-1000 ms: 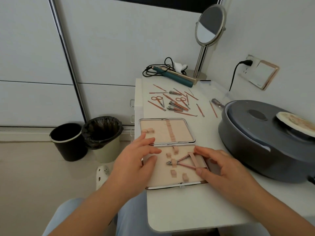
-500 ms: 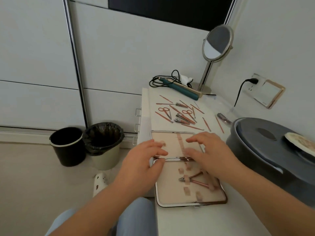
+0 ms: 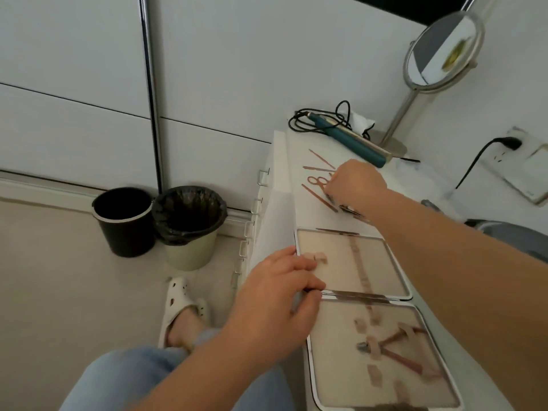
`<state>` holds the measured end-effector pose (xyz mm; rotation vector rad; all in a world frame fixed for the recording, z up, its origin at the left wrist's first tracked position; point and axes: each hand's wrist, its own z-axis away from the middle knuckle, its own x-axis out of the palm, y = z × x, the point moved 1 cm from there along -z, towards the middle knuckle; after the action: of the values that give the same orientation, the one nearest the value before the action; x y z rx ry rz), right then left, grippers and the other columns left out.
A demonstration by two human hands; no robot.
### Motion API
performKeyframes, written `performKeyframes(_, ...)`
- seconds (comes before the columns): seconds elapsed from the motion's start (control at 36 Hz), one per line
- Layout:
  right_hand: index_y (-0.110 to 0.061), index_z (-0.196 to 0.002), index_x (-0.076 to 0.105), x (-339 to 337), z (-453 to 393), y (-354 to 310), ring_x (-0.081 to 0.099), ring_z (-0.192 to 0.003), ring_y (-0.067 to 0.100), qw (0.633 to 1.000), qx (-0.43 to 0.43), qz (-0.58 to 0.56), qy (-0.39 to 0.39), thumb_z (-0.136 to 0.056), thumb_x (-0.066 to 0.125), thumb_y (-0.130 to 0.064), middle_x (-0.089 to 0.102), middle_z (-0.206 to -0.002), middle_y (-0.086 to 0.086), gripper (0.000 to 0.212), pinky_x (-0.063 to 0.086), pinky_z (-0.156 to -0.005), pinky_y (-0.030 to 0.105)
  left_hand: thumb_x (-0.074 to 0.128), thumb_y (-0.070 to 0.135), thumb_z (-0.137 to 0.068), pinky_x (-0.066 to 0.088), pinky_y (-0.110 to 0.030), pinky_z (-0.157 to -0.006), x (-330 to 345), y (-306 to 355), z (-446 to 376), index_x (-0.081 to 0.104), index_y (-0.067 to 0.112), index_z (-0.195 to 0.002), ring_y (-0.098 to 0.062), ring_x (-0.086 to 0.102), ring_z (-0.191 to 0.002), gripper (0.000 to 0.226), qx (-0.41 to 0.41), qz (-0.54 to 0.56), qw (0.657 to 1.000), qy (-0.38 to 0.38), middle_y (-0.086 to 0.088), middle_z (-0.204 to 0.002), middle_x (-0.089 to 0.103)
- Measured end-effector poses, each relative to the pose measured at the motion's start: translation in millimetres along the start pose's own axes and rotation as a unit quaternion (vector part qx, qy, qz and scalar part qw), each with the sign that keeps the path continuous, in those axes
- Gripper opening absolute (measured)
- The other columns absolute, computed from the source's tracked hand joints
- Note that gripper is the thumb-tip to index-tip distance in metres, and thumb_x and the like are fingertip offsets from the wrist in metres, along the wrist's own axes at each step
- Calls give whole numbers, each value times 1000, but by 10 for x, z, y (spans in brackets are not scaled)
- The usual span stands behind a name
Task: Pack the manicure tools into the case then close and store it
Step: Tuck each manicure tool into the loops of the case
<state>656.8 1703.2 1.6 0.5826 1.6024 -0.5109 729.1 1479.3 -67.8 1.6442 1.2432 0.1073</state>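
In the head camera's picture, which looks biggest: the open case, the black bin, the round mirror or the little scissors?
1. Open case, though it is nearest the camera.
2. Black bin and round mirror look alike; the mirror is farther, so I won't rank them.
3. Scissors, clearly smallest.

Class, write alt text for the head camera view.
A person's right hand reaches into loose manicure tools on a white table, while the left hand rests on the open case holding one nipper.

Single head view: looks forward-down, close over white table edge, floor at left.
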Motion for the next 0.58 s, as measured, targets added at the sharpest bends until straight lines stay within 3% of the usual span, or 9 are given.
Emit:
performKeyframes(0.14,-15,-60,43,64,-34,-26,46,-55,15,1000,-1,32,0,-81,55,-27,50,-62,0,27,27,-43,24,51,30,-77,18,-6,-103,19,-46,9,71,23,-88,10,29,-120,24,-16,16,1000,8,22,-109,53)
performKeyframes(0.25,-13,-60,46,34,-58,-73,46,-54,15,999,0,35,-13,-82,56,-23,50,-61,1,26,28,-42,24,51,31,-77,15,-4,-102,26,-60,23,70,25,-90,18,21,-121,23,-15,29,999,6,24,-109,51)
performKeyframes(0.39,-13,-61,47,11,-66,-129,46,-53,14,999,10,41,-15,-80,57,-21,49,-60,0,23,27,-43,23,52,31,-78,16,-5,-102,16,-69,35,70,23,-91,16,21,-122,23,-9,34,999,2,19,-112,55)
performKeyframes(0.58,-10,-59,47,-77,-55,-141,45,-56,16,993,62,-20,-98,-77,63,-26,47,-62,4,29,31,-46,26,54,28,-80,13,-2,-101,1,-43,31,69,23,-92,19,19,-120,20,-6,30,1000,-3,22,-111,51)
